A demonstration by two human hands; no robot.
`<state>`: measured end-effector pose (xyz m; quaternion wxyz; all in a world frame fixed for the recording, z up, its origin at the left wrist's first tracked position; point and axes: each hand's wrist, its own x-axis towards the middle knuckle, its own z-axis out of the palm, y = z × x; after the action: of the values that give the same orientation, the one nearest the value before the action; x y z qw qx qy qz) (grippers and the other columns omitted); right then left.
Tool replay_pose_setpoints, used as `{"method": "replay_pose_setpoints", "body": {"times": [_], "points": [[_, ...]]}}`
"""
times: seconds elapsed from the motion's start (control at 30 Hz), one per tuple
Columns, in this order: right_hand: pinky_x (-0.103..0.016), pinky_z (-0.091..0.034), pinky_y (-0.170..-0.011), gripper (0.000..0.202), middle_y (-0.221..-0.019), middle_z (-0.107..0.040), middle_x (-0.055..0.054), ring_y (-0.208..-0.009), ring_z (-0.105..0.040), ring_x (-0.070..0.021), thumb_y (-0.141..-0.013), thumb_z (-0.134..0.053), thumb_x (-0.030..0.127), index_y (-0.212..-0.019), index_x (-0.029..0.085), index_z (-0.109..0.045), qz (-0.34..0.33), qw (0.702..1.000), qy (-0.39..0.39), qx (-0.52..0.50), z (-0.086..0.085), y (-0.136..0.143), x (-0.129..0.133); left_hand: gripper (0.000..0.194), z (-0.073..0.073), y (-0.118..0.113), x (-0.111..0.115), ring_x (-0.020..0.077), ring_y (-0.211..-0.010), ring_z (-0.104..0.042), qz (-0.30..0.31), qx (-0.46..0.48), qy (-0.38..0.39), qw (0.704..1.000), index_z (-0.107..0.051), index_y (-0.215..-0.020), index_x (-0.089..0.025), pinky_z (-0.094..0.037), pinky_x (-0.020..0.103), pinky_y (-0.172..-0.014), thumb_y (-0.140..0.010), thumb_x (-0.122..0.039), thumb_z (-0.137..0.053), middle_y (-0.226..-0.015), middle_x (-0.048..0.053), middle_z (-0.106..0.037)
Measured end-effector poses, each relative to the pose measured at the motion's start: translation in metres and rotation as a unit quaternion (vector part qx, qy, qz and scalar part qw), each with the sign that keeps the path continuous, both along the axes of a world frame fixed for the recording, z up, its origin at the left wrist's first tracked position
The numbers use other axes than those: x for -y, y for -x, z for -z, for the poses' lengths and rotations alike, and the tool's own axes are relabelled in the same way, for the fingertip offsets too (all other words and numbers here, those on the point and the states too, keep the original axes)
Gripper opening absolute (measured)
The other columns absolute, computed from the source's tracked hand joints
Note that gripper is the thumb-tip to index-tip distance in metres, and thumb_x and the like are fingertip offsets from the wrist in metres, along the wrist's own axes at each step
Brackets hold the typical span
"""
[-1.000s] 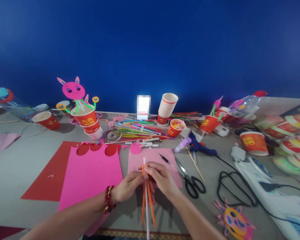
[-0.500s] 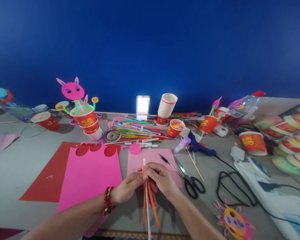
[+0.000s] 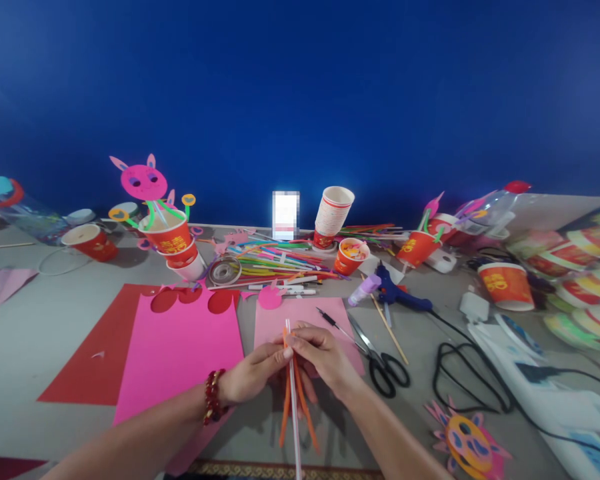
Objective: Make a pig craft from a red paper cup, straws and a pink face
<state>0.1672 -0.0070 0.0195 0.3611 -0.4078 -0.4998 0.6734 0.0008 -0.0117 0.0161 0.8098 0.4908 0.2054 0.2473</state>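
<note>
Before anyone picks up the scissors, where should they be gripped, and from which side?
Grip the scissors by the black handle loops, probably best from the near right side. They lie with the loops towards the person and the blades pointing away to the left, beside the pen, so this approach should keep fingers off the blades.

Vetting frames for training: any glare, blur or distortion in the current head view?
Head view: phone-like screen glares, blown out and pixelated; cups at far right smeared and stretched; soft shadows under the hands; blue wall unevenly lit.
</note>
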Motion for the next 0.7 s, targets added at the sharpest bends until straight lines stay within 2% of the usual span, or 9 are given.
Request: {"method": "replay_pose_setpoints", "body": {"times": [0.13, 0.23, 0.4, 0.53, 0.7], "points": [[-0.022, -0.045, -0.05, 0.042, -0.077, -0.057, -0.002, -0.062, -0.057, -0.0128, -0.081, -0.071, 0.06, -0.08, 0.019, -0.08, 0.029, 0.999, -0.03, 0.011, -0.001, -0.001, -0.003, 0.054, -0.006, 0.003, -0.004, 0.0179, -0.057, -0.07, 0.019, -0.016, -0.001, 1.0, -0.066, -0.118, -0.011, -0.049, 0.023, -0.047, -0.1, -0.055, -0.039, -0.082, 0.013, -0.077], [-0.022, -0.046, -0.057, 0.039, -0.077, -0.056, -0.002, -0.07, -0.057, -0.0147, -0.08, -0.072, 0.058, -0.085, 0.021, -0.082, 0.03, 0.999, -0.031, 0.01, -0.003, 0.0, -0.003, 0.052, -0.01, 0.007, -0.006, 0.018, -0.058, -0.071, 0.024, -0.045, -0.025, 0.998, -0.068, -0.115, -0.011, -0.051, 0.024, -0.051, -0.1, -0.052, -0.04, -0.079, 0.012, -0.077], [-0.024, -0.047, -0.059, 0.043, -0.078, -0.06, -0.003, -0.074, -0.059, -0.017, -0.082, -0.068, 0.062, -0.086, 0.021, -0.083, 0.033, 0.998, -0.051, 0.002, 0.0, 0.001, -0.002, 0.053, -0.016, 0.009, -0.006, 0.0196, -0.06, -0.071, 0.011, -0.075, -0.048, 0.996, -0.071, -0.108, -0.014, -0.053, 0.028, -0.057, -0.099, -0.056, -0.041, -0.077, 0.01, -0.077], [-0.024, -0.044, -0.054, 0.047, -0.075, -0.058, -0.003, -0.067, -0.056, -0.0156, -0.083, -0.066, 0.064, -0.082, 0.02, -0.083, 0.048, 0.997, -0.06, 0.011, 0.0, 0.002, -0.002, 0.053, -0.018, 0.007, -0.004, 0.02, -0.058, -0.07, 0.02, -0.076, -0.027, 0.997, -0.072, -0.107, -0.015, -0.052, 0.028, -0.054, -0.098, -0.057, -0.041, -0.076, 0.009, -0.077], [-0.023, -0.042, -0.053, 0.049, -0.077, -0.059, -0.004, -0.068, -0.057, -0.0155, -0.085, -0.065, 0.064, -0.083, 0.018, -0.082, 0.054, 0.996, -0.069, 0.012, -0.004, 0.003, -0.002, 0.052, -0.016, 0.005, -0.004, 0.0199, -0.056, -0.068, 0.014, -0.071, -0.017, 0.997, -0.071, -0.108, -0.015, -0.05, 0.028, -0.053, -0.098, -0.057, -0.041, -0.073, 0.008, -0.076]]}}
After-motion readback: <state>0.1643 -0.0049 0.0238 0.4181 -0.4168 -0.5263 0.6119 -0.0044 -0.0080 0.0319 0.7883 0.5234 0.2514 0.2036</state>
